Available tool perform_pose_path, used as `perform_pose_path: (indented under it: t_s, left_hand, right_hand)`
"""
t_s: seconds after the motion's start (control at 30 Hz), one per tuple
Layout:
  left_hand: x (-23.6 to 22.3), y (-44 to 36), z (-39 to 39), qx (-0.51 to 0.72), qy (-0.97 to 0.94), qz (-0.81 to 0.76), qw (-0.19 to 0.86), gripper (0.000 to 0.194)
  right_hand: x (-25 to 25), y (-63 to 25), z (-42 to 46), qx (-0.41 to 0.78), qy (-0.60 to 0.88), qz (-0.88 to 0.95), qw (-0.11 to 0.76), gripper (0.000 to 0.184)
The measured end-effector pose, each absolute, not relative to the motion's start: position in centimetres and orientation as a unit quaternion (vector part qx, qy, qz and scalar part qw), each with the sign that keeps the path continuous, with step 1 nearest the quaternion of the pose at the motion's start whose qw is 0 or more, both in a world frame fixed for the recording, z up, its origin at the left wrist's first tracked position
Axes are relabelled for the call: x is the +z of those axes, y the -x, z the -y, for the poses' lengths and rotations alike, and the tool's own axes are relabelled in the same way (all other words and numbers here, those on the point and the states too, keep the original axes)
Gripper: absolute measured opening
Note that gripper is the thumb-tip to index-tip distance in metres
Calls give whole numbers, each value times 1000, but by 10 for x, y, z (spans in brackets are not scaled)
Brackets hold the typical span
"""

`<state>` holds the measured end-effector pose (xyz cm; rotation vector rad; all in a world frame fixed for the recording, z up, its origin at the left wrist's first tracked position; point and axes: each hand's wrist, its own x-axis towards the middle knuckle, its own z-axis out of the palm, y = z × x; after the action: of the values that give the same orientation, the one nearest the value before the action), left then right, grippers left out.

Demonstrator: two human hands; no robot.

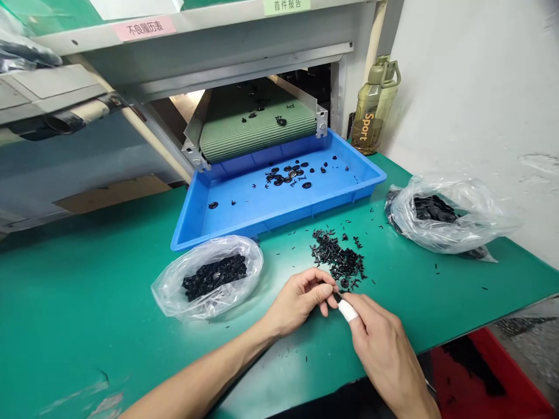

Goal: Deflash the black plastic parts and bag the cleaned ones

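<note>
A: What's at the back of the surface (96, 279)?
B: The tray (253, 210), with the conveyor's (253, 141) near end above its far side. Loose pieces (292, 173) lie in it, and the bottle (373, 110) stands beyond its right end.
A: And in front?
B: A heap of small parts (336, 254), just beyond the left hand (301, 297) and right hand (386, 343). The left bag (167, 293) sits left of it, the right bag (484, 230) well to its right.

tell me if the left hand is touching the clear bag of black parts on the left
Apart. The head view shows a strip of green tabletop between the left hand and the clear bag.
</note>
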<state>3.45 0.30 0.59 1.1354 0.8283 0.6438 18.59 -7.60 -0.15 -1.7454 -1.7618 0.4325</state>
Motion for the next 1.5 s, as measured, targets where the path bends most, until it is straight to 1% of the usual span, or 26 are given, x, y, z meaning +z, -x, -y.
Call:
perform_pose_path:
  t_s: [0.2, 0.3, 0.43, 0.63, 0.7, 0.8, 0.87, 0.97, 1.03, 1.1, 1.2, 1.3, 1.5]
  left_hand:
    - [5, -36, 0, 299, -504, -391, 710, 34]
    - [4, -37, 1, 306, -491, -369, 727, 38]
    - [3, -37, 0, 313, -476, -344, 746, 34]
    - [2, -37, 0, 311, -488, -352, 735, 35]
    - [3, -37, 0, 294, -505, -356, 729, 37]
    - [3, -36, 1, 277, -505, -331, 747, 39]
    - [2, -36, 1, 282, -495, -312, 760, 37]
    - [0, -37, 1, 308, -480, -302, 764, 34]
    - [-1, -38, 2, 323, -469, -301, 765, 34]
    - [-1, -39, 2, 333, -458, -304, 766, 34]
    - [-1, -40, 2, 339, -450, -320, 762, 33]
    - [-1, -40, 1, 341, -451, -339, 752, 32]
    - [-6, -37, 2, 315, -482, -356, 736, 35]
  right_hand:
    - [2, -180, 66, 189, 672, 640, 320, 26]
    - [2, -182, 66, 238, 666, 621, 337, 26]
    - [4, -185, 66, 284, 662, 599, 351, 26]
    - [6, -183, 67, 270, 635, 616, 380, 27]
    - [7, -183, 68, 271, 623, 626, 382, 29]
    - [7, -184, 70, 270, 616, 639, 373, 31]
    - [4, -185, 73, 239, 623, 648, 368, 31]
    - [-1, -187, 79, 150, 634, 670, 356, 32]
    - [-5, -187, 84, 91, 634, 690, 336, 36]
    - [-9, -186, 88, 56, 631, 709, 311, 37]
    - [-9, -185, 92, 27, 630, 722, 285, 36]
    - [-5, -187, 92, -3, 641, 713, 282, 36]
    - [2, -191, 90, -9, 640, 719, 271, 36]
